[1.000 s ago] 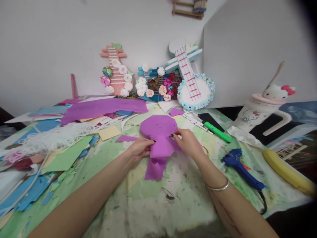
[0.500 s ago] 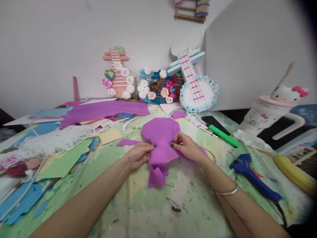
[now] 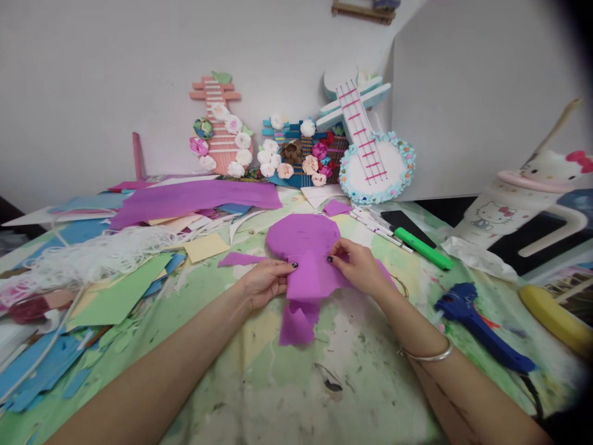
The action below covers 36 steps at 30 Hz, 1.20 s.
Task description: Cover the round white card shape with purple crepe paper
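Note:
In front of me lies a purple rounded shape (image 3: 303, 235), with purple crepe paper (image 3: 303, 281) over its lower part and a folded end hanging toward me. My left hand (image 3: 269, 281) pinches the left edge of this paper between thumb and fingers. On the other side my right hand (image 3: 356, 266) has its thumb and fingertips closed at the paper's right edge. A narrow purple strip (image 3: 238, 259) lies just beyond my left hand, and more purple paper shows partly under my right hand.
Several decorated toy instruments (image 3: 370, 154) lean against the wall. Paper scraps and white shredded strands (image 3: 115, 259) cover the left side. At right are a green cutter (image 3: 424, 248), a dark phone (image 3: 407, 227), a blue glue gun (image 3: 486, 327) and a white cup (image 3: 495, 213).
The view has shifted slightly, so everything sits a little differently. Both hands stay at the purple paper, with the right fingertips a bit higher along its edge.

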Motion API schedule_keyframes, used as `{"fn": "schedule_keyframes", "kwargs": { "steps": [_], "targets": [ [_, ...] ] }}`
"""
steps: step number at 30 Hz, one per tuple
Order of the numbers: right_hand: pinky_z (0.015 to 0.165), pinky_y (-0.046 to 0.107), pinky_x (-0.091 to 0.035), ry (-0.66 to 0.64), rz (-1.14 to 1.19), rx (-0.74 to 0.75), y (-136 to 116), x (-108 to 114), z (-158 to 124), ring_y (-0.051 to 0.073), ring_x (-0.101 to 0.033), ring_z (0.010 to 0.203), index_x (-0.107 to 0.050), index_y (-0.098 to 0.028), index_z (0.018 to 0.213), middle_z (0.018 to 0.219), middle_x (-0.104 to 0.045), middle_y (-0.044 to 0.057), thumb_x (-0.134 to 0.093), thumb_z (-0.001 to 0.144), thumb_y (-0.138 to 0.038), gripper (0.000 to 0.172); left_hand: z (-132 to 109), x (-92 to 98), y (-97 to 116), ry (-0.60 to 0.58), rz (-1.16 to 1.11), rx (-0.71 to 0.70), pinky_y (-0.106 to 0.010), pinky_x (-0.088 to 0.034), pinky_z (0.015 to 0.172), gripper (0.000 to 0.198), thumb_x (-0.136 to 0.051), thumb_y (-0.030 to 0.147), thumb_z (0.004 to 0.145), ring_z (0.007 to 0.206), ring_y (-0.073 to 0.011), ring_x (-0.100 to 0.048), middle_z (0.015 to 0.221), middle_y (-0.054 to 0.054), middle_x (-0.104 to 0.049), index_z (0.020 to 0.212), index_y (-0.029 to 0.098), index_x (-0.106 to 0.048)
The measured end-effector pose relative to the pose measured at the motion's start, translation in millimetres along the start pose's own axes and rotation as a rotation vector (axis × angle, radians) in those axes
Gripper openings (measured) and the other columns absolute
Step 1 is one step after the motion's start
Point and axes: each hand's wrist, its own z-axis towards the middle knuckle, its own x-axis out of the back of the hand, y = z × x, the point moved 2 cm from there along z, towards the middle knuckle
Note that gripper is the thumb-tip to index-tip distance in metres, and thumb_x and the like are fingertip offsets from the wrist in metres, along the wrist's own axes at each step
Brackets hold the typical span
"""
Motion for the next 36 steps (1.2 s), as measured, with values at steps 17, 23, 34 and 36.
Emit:
{"fn": "schedule_keyframes", "kwargs": {
  "steps": [17, 23, 34, 36],
  "targets": [
    [0.080, 0.038, -0.040, 0.205, -0.211, 0.098, -14, 9, -5, 0.023, -0.055, 0.089, -0.065, -0.020, 0.074, 0.085, -0.065, 0.006, -0.057, 0.071, -0.008, 0.014, -1, -7.4, 2, 0.038, 0.045, -0.033, -0.023, -0.056, 0.059, 0.009, -0.059, 0.003, 0.078, 0.059, -0.0126, -0.065, 0.068, -0.007, -0.067, 0.072, 0.009, -0.062],
    [0.075, 0.035, -0.048, 0.341, 0.019, 0.294, -47, 13, -21, 0.019, -0.060, 0.082, -0.067, -0.021, 0.087, 0.085, -0.066, 0.006, -0.054, 0.081, -0.015, 0.016, -6, -15.1, 16, 0.043, 0.104, -0.198, -0.023, -0.053, 0.056, 0.008, -0.068, 0.014, 0.073, 0.057, -0.0128, -0.064, 0.068, -0.006, -0.067, 0.076, 0.010, -0.061],
    [0.087, 0.038, -0.049, 0.327, 0.223, 0.243, -64, 2, -33, 0.021, -0.061, 0.099, -0.058, -0.023, 0.115, 0.111, -0.065, 0.007, -0.052, 0.085, -0.023, 0.030, -39, -38.4, 40, 0.050, 0.276, -0.544, -0.029, -0.054, 0.063, 0.038, -0.076, 0.039, 0.066, 0.064, -0.0158, -0.065, 0.075, -0.005, -0.070, 0.091, 0.012, -0.064],
    [0.082, 0.036, -0.050, 0.346, 0.293, 0.194, -63, 5, -34, 0.019, -0.061, 0.094, -0.059, -0.023, 0.111, 0.106, -0.066, 0.006, -0.052, 0.086, -0.023, 0.026, -43, -41.1, 42, 0.044, 0.298, -0.561, -0.028, -0.055, 0.063, 0.037, -0.075, 0.039, 0.067, 0.064, -0.0155, -0.065, 0.075, -0.004, -0.070, 0.091, 0.013, -0.064]
  ]
}}
